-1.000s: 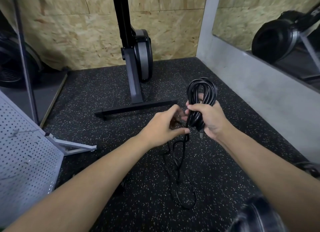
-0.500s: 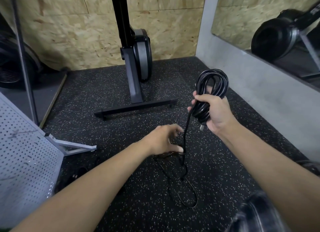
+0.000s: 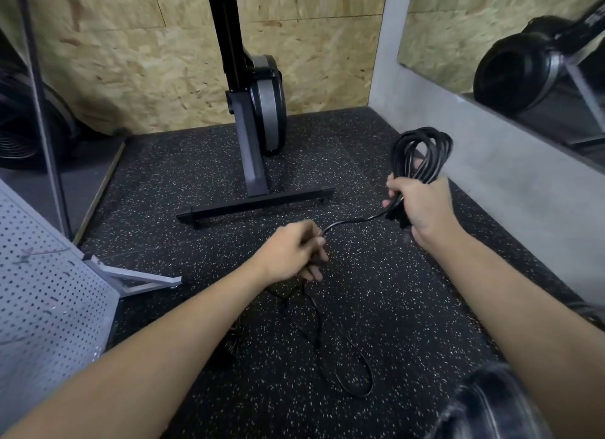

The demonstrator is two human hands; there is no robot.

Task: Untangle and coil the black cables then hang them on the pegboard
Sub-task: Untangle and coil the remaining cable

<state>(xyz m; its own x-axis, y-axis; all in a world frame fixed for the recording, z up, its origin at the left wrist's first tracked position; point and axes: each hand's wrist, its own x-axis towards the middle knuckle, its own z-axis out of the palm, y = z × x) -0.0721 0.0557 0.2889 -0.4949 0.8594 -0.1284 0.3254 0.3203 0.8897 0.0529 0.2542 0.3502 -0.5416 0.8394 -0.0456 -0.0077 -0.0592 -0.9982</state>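
On my remote feed, the right hand [image 3: 422, 206] grips the coiled black cable [image 3: 440, 159] above the speckled floor [image 3: 409, 307]. The left hand [image 3: 291, 255] pinches its loose run (tail looping on the floor), with the pegboard [image 3: 49, 291] at left.

Right hand [image 3: 422, 206] clenched round a coiled bundle of black cable [image 3: 422, 150], a person works on the black speckled rubber floor [image 3: 196, 177], the loops standing up above the curled fingers. A single strand [image 3: 353, 222] runs from under those fingers across to the left hand [image 3: 291, 258], whose fingers are curled round it. Below the left fingers the loose cable [image 3: 347, 350] drops to the floor and lies in a slack loop. Beyond both sets of fingers stands an exercise machine [image 3: 258, 163] on a flat crossbar foot, against a chipboard wall [image 3: 147, 62]. Well to the left of the left fingers is a white pegboard [image 3: 42, 291]; right of the right fingers, a grey wall carries a mirror [image 3: 507, 46].
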